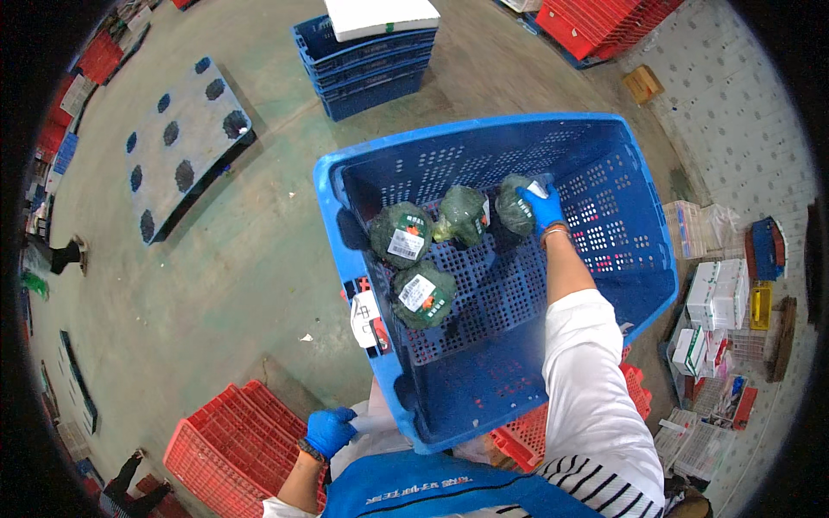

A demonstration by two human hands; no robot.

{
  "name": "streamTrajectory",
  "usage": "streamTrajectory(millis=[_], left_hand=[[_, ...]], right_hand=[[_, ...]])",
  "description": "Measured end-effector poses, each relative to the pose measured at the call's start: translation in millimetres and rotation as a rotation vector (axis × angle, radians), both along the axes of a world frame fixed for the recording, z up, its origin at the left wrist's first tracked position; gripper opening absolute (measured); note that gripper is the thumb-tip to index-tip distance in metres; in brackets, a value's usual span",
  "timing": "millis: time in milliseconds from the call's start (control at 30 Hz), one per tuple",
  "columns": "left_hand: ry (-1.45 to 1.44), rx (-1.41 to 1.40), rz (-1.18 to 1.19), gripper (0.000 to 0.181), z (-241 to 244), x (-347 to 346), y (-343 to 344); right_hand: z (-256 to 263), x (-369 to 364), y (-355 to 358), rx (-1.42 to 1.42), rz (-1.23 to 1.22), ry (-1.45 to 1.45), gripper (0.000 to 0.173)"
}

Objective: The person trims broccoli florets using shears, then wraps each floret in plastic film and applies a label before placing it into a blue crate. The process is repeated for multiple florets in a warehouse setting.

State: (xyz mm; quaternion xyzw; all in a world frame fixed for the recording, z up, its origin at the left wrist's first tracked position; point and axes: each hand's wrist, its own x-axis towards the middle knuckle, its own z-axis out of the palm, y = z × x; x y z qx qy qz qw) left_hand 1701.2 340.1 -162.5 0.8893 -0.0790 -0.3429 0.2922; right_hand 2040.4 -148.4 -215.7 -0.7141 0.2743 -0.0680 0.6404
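Observation:
My right hand (pixel 546 208), in a blue glove, grips a plastic-wrapped broccoli head (pixel 513 210) at the far side of a large blue perforated plastic crate (pixel 476 417). Left of it a wrapped broccoli (pixel 461 210) lies on its side, its stem showing. Two more broccoli heads, one upper (pixel 395 230) and one lower (pixel 421 304), sit crown up along the crate's left wall with printed labels on their wrap. Outside the crate, near its lower left corner, my gloved left hand (pixel 330 432) is curled around the end of a whitish strip (pixel 375 424), partly blurred.
Red plastic crates (pixel 236 447) stand at lower left, and more red crates (pixel 531 434) show under the blue one. Beyond are stacked blue crates (pixel 375 78) with a white foam lid (pixel 382 16). A pallet (pixel 188 149) lies left. White boxes (pixel 715 294) line the right.

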Motion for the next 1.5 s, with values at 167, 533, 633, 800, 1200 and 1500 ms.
streamTrajectory(millis=[167,533,633,800,1200,1500], left_hand=[[-0.039,0.006,0.002,0.02,-5.1,1.7,0.2],[-0.029,-0.068,-0.347,0.027,23.6,15.1,-47.6],[-0.044,-0.152,-0.421,0.022,6.0,2.0,-77.9],[-0.249,-0.487,-0.48,0.018,6.8,-25.5,-148.8],[0.027,-0.53,-0.326,0.021,158.9,-23.5,-344.8],[-0.614,-0.678,-0.72,0.052,214.6,-72.7,-393.0]], right_hand=[[-75.1,12.5,-5.9,-0.528,-0.01,0.099,0.109],[22.4,-13.4,-53.6,-0.346,0.313,0.151,0.088],[113.3,-49.8,-47.0,-0.581,0.439,0.153,0.07],[262.4,-213.0,-17.6,-0.093,0.349,-0.264,0.037],[215.2,-531.7,38.0,0.111,0.08,-0.226,0.064],[246.6,-590.0,-1.7,0.393,-0.142,-0.307,0.064]])
